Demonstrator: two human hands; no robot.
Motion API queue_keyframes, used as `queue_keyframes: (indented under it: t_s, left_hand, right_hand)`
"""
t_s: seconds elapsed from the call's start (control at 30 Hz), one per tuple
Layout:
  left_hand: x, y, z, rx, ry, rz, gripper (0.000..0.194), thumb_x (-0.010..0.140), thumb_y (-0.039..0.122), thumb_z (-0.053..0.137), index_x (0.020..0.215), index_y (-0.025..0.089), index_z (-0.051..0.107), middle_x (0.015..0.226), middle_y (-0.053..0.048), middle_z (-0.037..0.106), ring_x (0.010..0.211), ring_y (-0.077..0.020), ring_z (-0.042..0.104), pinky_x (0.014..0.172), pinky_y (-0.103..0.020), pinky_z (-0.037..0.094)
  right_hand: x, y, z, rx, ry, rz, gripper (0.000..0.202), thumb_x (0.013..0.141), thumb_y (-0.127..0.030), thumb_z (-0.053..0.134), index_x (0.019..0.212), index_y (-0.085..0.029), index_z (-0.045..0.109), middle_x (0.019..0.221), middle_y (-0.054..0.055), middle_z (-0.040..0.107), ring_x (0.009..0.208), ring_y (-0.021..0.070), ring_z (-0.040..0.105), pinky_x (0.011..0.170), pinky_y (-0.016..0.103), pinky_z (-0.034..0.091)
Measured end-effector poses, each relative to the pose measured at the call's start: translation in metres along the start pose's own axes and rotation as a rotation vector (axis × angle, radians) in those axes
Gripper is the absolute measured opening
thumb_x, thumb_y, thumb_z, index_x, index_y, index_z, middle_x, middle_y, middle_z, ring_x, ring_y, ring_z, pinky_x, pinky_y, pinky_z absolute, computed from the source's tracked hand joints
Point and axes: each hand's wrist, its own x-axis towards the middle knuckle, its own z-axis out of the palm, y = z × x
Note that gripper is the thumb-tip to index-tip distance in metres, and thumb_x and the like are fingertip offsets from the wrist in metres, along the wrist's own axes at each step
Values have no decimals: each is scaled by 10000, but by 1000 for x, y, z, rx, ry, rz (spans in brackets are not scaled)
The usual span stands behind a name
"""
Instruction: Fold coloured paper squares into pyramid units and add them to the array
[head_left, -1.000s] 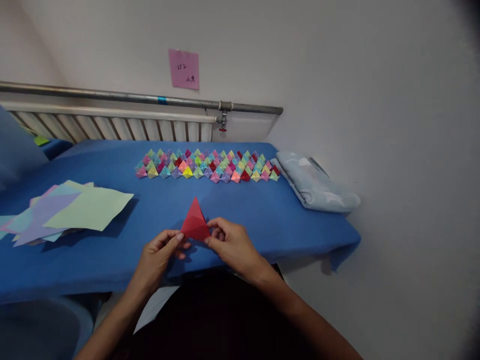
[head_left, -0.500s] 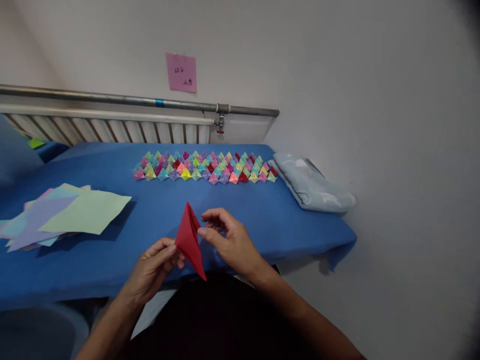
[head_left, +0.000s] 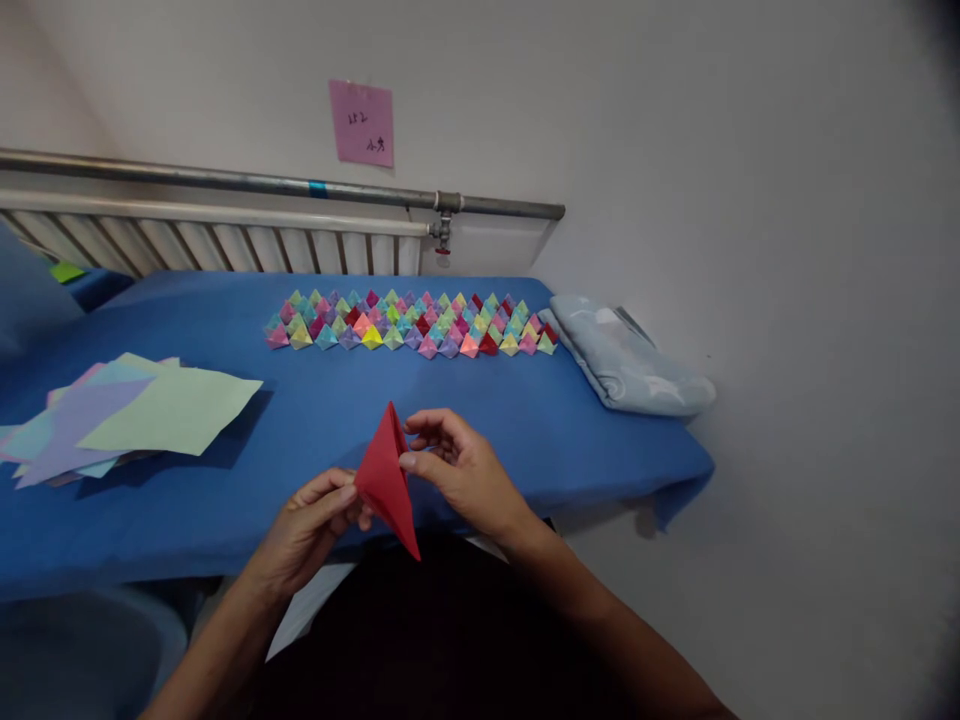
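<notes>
A red sheet of paper folded into a triangle (head_left: 385, 480) is held up in front of me, with its layers parted along the right edge. Pinched between the thumb and fingers of my left hand (head_left: 311, 520) is the left corner of this folded paper. My right hand (head_left: 469, 475) is at the parted right edge. Its thumb tip touches that edge, while the fingers curl loosely with a gap between them and the thumb. What lies inside the fold is hidden from me.
Rows of small colourful folded paper pieces (head_left: 412, 325) stand on the blue cloth-covered table (head_left: 315, 400). Loose coloured sheets (head_left: 172, 410) lie at the left. A folded light-blue cloth (head_left: 637, 360) rests at the right end. A radiator (head_left: 262, 245) and pipe (head_left: 225, 177) run behind.
The red folded paper has shifted slightly right and turned a little, with my left hand still pinching its corner. My right thumb stays by its parted edge. The view has tilted slightly down.
</notes>
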Motion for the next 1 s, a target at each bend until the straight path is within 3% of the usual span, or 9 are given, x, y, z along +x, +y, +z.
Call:
queue_keyframes:
  t_s: [0.27,0.43,0.57,0.73,0.87,1.0]
  left_hand:
    - [-1,-1,-4,-23,-76,12,246,684,424,874,703,212,751,643,17,681,579,-102,611,585,-199,507]
    - [-1,-1,-7,84,-126,38,245,736,425,839,702,199,751,694,5,692,618,-101,616,614,-199,510]
    - [0,-1,-6,160,-152,-42,277,745,452,827,733,189,742,721,-7,714,622,-106,626,621,-210,519]
    - [3,0,-1,138,-150,-197,315,707,450,858,735,179,700,708,-18,736,627,-125,669,634,-235,550]
    - [3,2,2,101,-84,-294,360,647,427,901,745,168,670,733,-38,752,701,-164,715,667,-265,583]
    - [3,5,4,67,-20,-345,387,614,413,918,762,158,667,789,-63,765,710,-186,733,646,-278,592]
  right_hand:
    - [3,7,1,204,-62,104,360,668,-262,730,1010,-238,620,1037,14,663,956,161,618,875,334,491]
    - [7,12,-2,283,-64,179,604,599,-129,672,1187,-240,587,1046,23,676,935,163,635,853,317,502]
    - [10,16,-7,316,-126,262,682,577,-107,709,1235,-232,582,961,9,689,872,155,644,835,306,511]
    - [13,28,-11,263,-192,327,468,577,-121,727,1031,-219,670,857,-20,669,773,125,616,758,268,500]
    - [13,38,-10,97,-198,245,219,586,-155,711,797,-198,670,762,-36,642,699,111,567,706,259,467]
    - [9,40,-3,-31,-186,161,116,649,-238,694,752,-198,659,732,-27,640,688,123,566,676,264,464]
